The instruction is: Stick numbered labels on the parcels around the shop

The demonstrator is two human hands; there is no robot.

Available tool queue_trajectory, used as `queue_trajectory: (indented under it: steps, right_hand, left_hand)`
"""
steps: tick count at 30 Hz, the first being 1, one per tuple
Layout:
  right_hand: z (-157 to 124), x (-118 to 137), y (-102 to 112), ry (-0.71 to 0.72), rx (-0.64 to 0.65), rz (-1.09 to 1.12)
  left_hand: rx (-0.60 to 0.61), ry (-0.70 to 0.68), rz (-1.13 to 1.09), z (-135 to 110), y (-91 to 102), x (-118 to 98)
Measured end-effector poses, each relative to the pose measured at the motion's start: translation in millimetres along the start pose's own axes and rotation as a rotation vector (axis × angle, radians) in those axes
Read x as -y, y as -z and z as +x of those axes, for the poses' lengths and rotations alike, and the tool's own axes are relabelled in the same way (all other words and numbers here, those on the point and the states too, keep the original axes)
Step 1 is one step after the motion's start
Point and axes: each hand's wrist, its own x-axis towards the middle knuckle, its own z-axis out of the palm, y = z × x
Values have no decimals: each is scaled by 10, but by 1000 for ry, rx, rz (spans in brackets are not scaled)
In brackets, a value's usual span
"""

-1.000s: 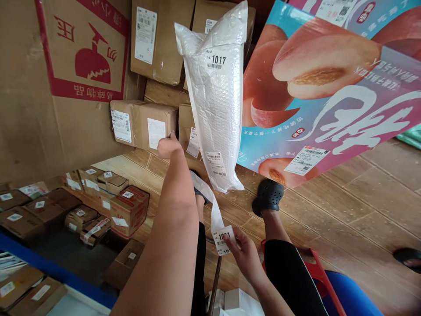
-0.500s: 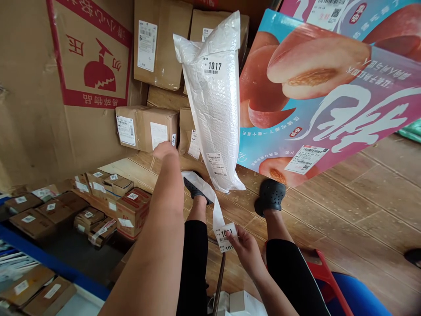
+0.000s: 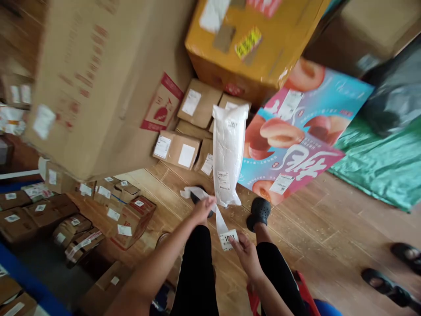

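Note:
My right hand [image 3: 247, 254] pinches the end of a white label strip [image 3: 222, 226], at a sticker printed with a number [image 3: 229, 239]. My left hand [image 3: 202, 210] grips the same strip higher up, where its loose backing [image 3: 192, 192] curls away. A white bubble-wrap parcel [image 3: 228, 156] with labels stands upright on the floor just beyond both hands. It leans against small brown boxes [image 3: 180, 149]. My legs in black trousers and black clogs [image 3: 259, 212] show below.
A huge cardboard carton [image 3: 98, 83] fills the left. A yellow box [image 3: 250, 39] sits above a peach-printed box [image 3: 296, 145]. A green sack [image 3: 381, 162] lies right. Small labelled parcels [image 3: 125, 215] crowd the lower left. Another person's sandalled feet [image 3: 394, 281] stand at right.
My left hand has pulled back from the small brown box to the label strip. The view has drawn back and tilted, showing more of the room. My right hand keeps its hold.

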Motion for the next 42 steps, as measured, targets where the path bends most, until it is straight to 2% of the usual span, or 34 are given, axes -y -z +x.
queue_trajectory:
  steps: [3, 4, 5, 8, 11, 13, 15, 18, 20, 23, 26, 29, 32, 36, 38, 42]
  right_hand:
    - [-654, 841, -228, 199, 12, -114]
    - [-910, 1124, -313, 254, 34, -159]
    - [-1181, 1405, -402, 303, 69, -207]
    - [-2074, 2255, -712, 446, 221, -354]
    - [-3055, 3093, -1110, 601, 405, -512]
    - [-3686, 3588, -1430, 701, 532, -622]
    - [-4227, 3985, -1800, 776, 621, -734]
    - [-4794, 4363, -2442, 846, 644, -777]
    - [-5018, 4489, -2917, 884, 642, -729]
    - [-5195, 4558, -3657, 923, 631, -700]
    - [-5253, 4537, -4324, 893, 495, -617]
    - [-5225, 4503, -4798, 781, 377, -444]
    - [-5101, 4530, -5102, 669, 384, -339]
    - [-4730, 4710, -5472, 619, 348, -277]
    - [-4463, 4859, -5701, 579, 370, -225]
    - [-3900, 5259, -6256, 503, 517, -139]
  left_hand:
    - [97, -149, -216, -1467, 53, -435]
    - [171, -196, -438, -1939, 110, -555]
    - [158, -220, -599, -2395, 186, -668]
    - [-123, -253, -684, -3685, 527, -987]
    - [-357, -332, -653, -4904, 985, -1244]
    - [-461, -414, -619, -5634, 1315, -1301]
    - [-557, -484, -569, -6231, 1653, -1219]
    - [-657, -513, -518, -6821, 2190, -884]
    - [-629, -539, -509, -7047, 2596, -616]
    - [-539, -602, -518, -7270, 3295, -277]
    - [-489, -593, -641, -7418, 3994, -41]
    - [-412, -548, -817, -7451, 4513, 119]
    - [-435, -540, -823, -7348, 4833, 226]
    - [-577, -583, -677, -7066, 5232, 292]
    - [-654, -563, -590, -6896, 5512, 292]
    - [-769, -461, -509, -6548, 6211, 269]
